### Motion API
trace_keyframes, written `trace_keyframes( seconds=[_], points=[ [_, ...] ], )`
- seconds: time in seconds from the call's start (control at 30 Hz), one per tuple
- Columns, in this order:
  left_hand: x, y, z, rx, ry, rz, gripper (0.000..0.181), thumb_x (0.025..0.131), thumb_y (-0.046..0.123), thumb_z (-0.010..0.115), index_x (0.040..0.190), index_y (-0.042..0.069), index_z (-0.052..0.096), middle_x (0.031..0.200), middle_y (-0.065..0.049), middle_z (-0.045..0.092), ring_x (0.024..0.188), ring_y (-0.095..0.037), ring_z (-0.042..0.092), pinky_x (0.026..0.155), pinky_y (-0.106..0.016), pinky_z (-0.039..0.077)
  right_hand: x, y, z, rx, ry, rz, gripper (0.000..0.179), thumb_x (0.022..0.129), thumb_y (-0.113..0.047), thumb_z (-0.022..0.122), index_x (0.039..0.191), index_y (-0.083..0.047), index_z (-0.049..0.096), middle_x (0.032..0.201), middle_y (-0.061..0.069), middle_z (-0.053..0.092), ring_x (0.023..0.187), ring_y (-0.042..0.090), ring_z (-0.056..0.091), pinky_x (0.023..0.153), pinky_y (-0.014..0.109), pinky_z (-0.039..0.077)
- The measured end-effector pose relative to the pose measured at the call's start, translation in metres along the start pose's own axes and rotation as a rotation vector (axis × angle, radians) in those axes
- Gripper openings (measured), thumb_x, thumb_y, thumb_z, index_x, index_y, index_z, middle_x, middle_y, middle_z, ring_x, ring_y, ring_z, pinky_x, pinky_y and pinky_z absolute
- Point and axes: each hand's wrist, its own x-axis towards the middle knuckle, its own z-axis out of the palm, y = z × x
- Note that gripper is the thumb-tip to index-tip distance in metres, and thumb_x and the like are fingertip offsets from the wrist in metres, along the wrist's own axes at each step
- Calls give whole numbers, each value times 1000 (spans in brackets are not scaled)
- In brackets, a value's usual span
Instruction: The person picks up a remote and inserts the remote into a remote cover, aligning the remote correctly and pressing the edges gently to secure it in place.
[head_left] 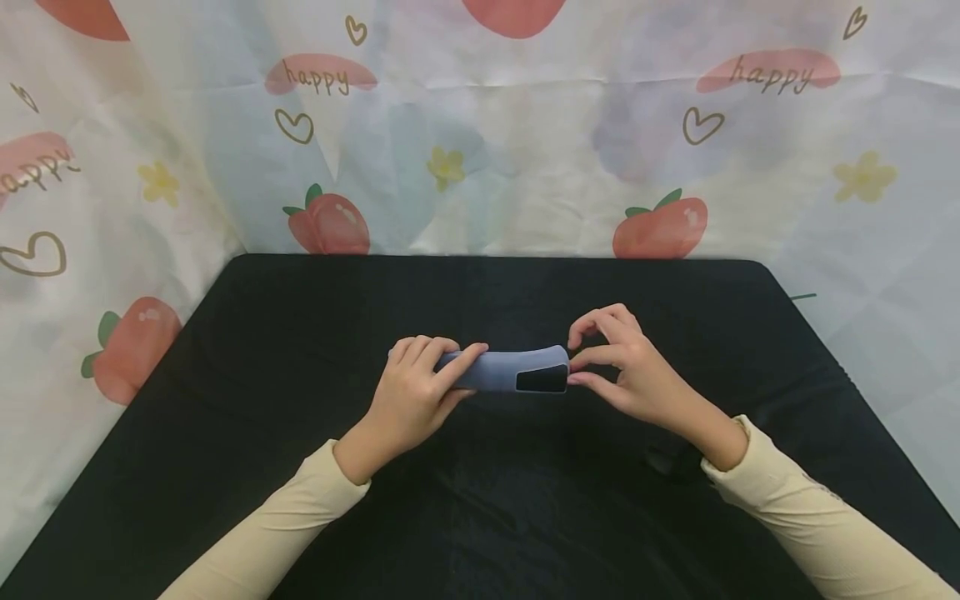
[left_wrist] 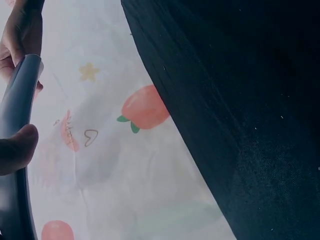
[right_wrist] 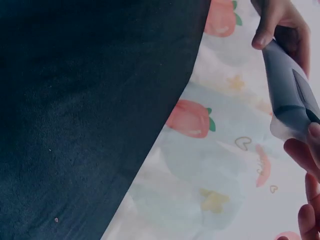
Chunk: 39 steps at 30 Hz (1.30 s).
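A long, slightly curved blue-grey device (head_left: 502, 371) with a black panel near its right end lies level between the two hands. My left hand (head_left: 416, 379) grips its left part, fingers over the top and thumb along the near side. My right hand (head_left: 626, 367) pinches the right end with thumb and index finger, the other fingers bent and raised off it. In the right wrist view, a translucent cap (right_wrist: 282, 129) shows at that end of the device, right by the pinching fingertips. The left wrist view shows the body (left_wrist: 17, 100) running from one hand to the other.
A black cloth (head_left: 480, 517) covers the table. Behind it and along the sides hangs a pale curtain (head_left: 517, 167) printed with fruit, hearts, flowers and the word happy. Cream sleeves (head_left: 262, 517) cover both forearms.
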Motion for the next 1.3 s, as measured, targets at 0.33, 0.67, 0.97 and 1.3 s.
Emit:
trace_keyframes(
  seconds=[0.33, 0.67, 0.97, 1.3],
  points=[
    [2, 0, 0, 71, 4, -32, 56, 73, 28, 80, 124, 20, 61, 93, -8, 60, 80, -23, 56, 76, -37, 45, -1, 2, 5, 35, 69, 27, 38, 93, -39, 51, 75, -9, 66, 94, 13, 45, 94, 22, 36, 82, 29, 30],
    [9, 3, -4, 35, -88, -78, 59, 76, 34, 77, 130, 20, 57, 92, -8, 58, 78, -22, 55, 71, -35, 43, 2, -2, -1, -36, 44, -73, 34, 97, -30, 47, 76, -9, 63, 94, 15, 42, 92, 23, 35, 85, 27, 26],
    [9, -5, -3, 10, -180, -125, 60, 80, 37, 73, 132, 16, 54, 97, -8, 58, 80, -22, 54, 76, -37, 43, -1, -4, -4, -223, 43, -1, 45, 95, -44, 46, 96, -2, 63, 103, 20, 46, 93, 31, 38, 81, 46, 26],
    [15, 6, 2, 59, -145, -89, 62, 80, 39, 71, 134, 15, 53, 98, -8, 58, 81, -22, 55, 77, -38, 44, 1, -13, 15, -409, -70, 0, 61, 98, -45, 33, 133, 3, 48, 140, 25, 36, 114, 39, 31, 88, 55, 27]
  ],
)
